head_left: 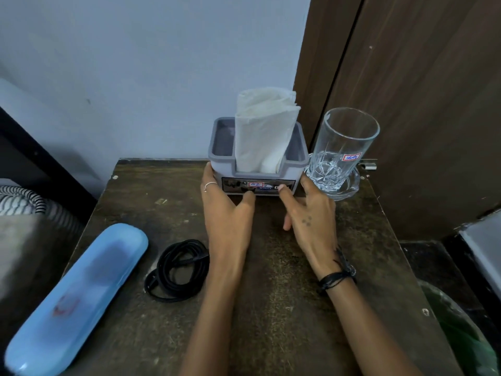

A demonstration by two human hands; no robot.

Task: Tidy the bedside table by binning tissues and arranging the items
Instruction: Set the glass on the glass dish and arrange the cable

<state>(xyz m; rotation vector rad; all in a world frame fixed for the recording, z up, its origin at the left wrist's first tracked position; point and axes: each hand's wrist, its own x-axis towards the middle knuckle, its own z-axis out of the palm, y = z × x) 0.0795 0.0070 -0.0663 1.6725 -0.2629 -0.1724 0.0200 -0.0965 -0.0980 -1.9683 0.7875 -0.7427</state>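
Note:
A grey tissue holder (295, 169) with white tissues (263, 131) standing in it sits at the back of the dark wooden bedside table (271, 267). My left hand (227, 213) touches the holder's left front corner, thumb against its front face. My right hand (309, 215) touches the front right of the holder, fingers spread. A clear glass (341, 147) stands on a glass coaster (352, 185) just right of the holder. A coiled black cable (176, 270) and a light blue case (76, 299) lie at the table's left.
A bin with a green liner (461, 329) stands on the floor at the lower right. A brown wooden door (420, 104) rises behind the glass. A striped fabric (19, 202) lies to the left, by the pale wall.

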